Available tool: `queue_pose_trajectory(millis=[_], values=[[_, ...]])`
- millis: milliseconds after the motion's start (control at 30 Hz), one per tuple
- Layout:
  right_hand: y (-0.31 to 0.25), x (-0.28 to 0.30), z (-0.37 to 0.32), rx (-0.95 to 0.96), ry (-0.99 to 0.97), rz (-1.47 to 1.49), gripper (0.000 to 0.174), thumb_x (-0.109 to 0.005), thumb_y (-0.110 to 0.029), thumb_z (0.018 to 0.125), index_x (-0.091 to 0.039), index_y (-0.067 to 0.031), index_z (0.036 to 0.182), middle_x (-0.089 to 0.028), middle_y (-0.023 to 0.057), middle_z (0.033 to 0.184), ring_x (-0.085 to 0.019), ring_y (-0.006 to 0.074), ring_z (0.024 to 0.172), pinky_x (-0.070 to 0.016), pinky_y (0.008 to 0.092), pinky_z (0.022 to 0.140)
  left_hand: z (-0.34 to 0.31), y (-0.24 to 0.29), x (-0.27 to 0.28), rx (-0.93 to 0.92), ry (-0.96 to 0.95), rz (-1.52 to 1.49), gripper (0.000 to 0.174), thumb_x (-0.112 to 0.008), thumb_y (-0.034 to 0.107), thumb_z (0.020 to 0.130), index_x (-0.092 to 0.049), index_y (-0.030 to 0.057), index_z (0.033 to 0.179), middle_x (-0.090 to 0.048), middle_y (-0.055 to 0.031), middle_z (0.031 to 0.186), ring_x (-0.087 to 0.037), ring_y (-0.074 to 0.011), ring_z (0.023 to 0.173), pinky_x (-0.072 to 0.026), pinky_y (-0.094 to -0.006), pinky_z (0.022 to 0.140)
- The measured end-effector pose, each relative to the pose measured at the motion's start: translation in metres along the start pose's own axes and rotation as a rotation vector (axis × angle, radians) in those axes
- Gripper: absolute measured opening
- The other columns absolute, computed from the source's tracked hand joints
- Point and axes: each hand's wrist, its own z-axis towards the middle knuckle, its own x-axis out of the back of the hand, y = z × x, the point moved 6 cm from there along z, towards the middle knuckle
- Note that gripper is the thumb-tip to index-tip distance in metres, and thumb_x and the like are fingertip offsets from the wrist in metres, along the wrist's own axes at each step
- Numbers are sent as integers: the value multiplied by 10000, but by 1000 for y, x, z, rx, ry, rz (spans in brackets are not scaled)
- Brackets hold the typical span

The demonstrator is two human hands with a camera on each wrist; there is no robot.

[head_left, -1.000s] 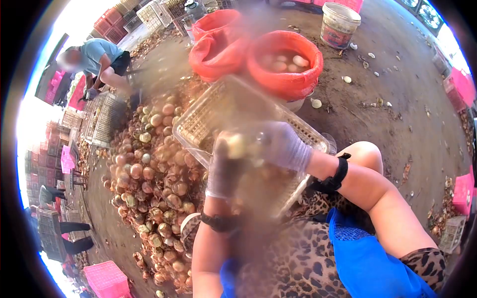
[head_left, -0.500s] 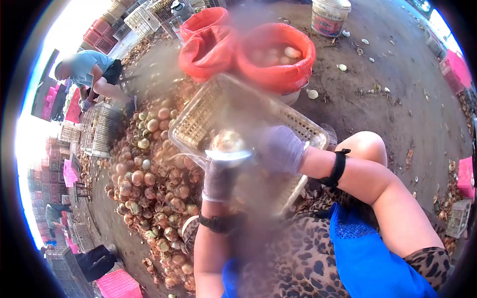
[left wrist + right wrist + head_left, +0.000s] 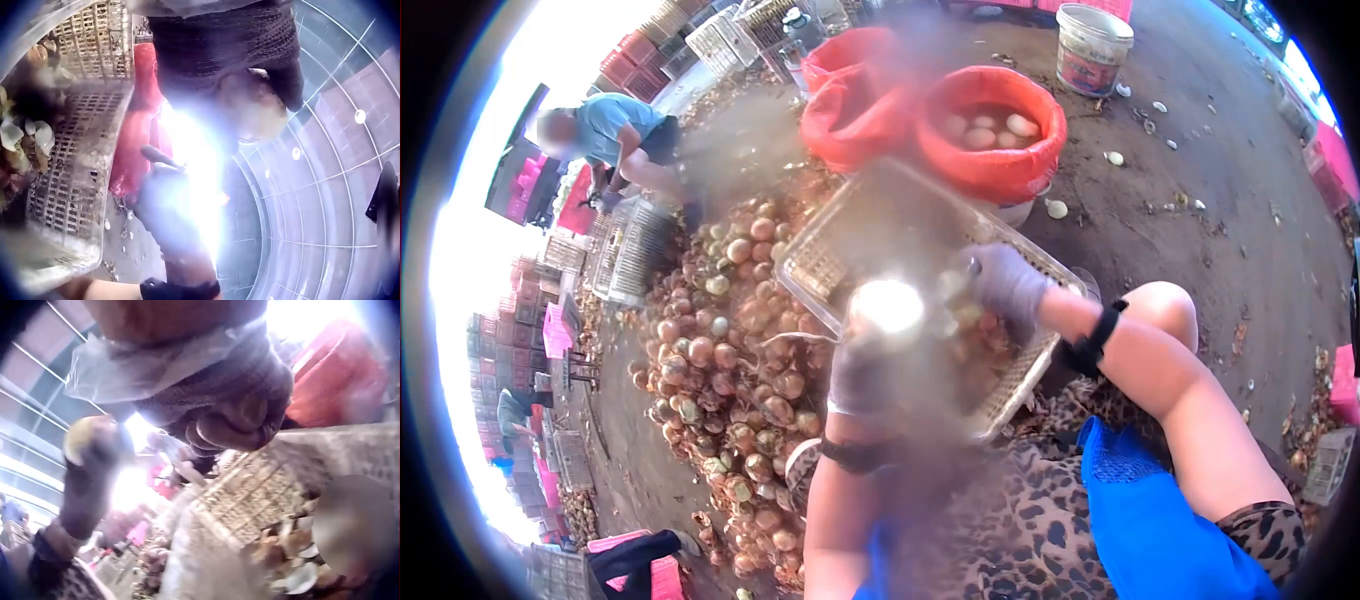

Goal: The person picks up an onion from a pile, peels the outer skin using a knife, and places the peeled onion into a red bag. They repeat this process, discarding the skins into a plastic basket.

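Gloved left hand (image 3: 862, 372) closed round a pale onion (image 3: 887, 305), fingers wrapped under it, thumb side up. Onion washed out by sun glare, held over the near left corner of a clear plastic crate (image 3: 855, 215).

Gloved right hand (image 3: 1005, 285) near the onion, over the crate's right edge, fingers curled tight round a slim dark tool (image 3: 972, 266). Kind of tool impossible to tell. Hands close together, not touching.

Loose skins (image 3: 294, 550) and a few more bulbs at the crate's near end.

Left of the crate, touching its side, a big heap of unpeeled brown onions (image 3: 730, 340) on the dirt ground. Beyond the crate's far edge, red-lined tubs (image 3: 1000, 175), the nearest holding peeled white onions (image 3: 990, 128).

Further back, 1 white bucket (image 3: 1090, 50) with a red label, its print too small to read. No legible writing on gloves, crate or tubs.

At far left, a crouching person in a blue shirt (image 3: 615, 125) among stacked pink crates (image 3: 558, 330).
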Motion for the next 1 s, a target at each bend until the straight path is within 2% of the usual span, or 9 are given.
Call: queue_pose_trajectory(millis=[67,167,300,367,533,567,733,900,1000], values=[[-38,5,-16,27,6,65,288,-649,-192,778,-667,-113,1054,-628,137,688,-606,220,621,-478,340,605,14,5,53,-146,101,256,701,-750,262,660,-455,14,1245,-533,-130,1177,-536,-284,1115,-440,-403,1002],[-82,21,-37,75,68,213,230,-602,-204,806,-667,-96,997,-639,151,699,-625,292,654,-489,389,605,17,8,90,-223,226,341,734,-756,261,661,-432,-8,1262,-528,-137,1183,-523,-292,1147,-442,-405,1007],[-82,12,-31,9,50,237,216,-587,-217,810,-667,-75,951,-647,183,739,-654,342,704,-518,412,629,20,11,56,-224,181,200,699,-737,234,708,-417,-28,1272,-513,-188,1224,-478,-343,1217,-422,-436,1043],[-82,9,-29,8,0,175,226,-580,-209,810,-663,-54,952,-649,189,761,-660,339,720,-526,408,639,26,10,50,-246,51,-43,615,-724,223,755,-457,-19,1253,-526,-208,1233,-483,-365,1214,-418,-462,1046],[-72,-17,-36,43,-180,-42,228,-559,-175,806,-647,-8,934,-652,189,798,-669,327,748,-533,401,646,33,19,-19,-15,-338,-577,545,-707,359,794,-555,33,1203,-593,-141,1198,-528,-351,1173,-393,-489,1053],[-70,-17,-40,23,-159,-2,277,-577,-209,817,-623,-11,1007,-653,198,826,-662,349,755,-524,424,644,36,24,-23,-80,-362,-485,541,-696,375,801,-558,41,1204,-593,-137,1202,-529,-346,1174,-387,-493,1054],[-89,12,-33,76,119,385,405,-607,-274,828,-552,-9,1129,-647,233,916,-646,381,785,-505,449,688,44,26,36,-402,-46,-81,596,-669,402,813,-509,51,1267,-545,-129,1277,-452,-333,1261,-328,-484,1094],[-78,2,-24,140,175,325,384,-613,-282,833,-555,-25,1112,-643,198,845,-645,364,790,-503,429,703,41,12,25,-271,-121,-102,587,-668,331,802,-487,53,1286,-524,-146,1294,-429,-339,1277,-305,-484,1110],[-47,-38,-4,312,222,217,323,-590,-265,858,-574,-45,1093,-625,126,757,-647,303,738,-505,396,670,35,-3,-9,-27,-324,-634,600,-661,349,794,-487,51,1285,-518,-159,1298,-434,-343,1267,-310,-490,1100]])
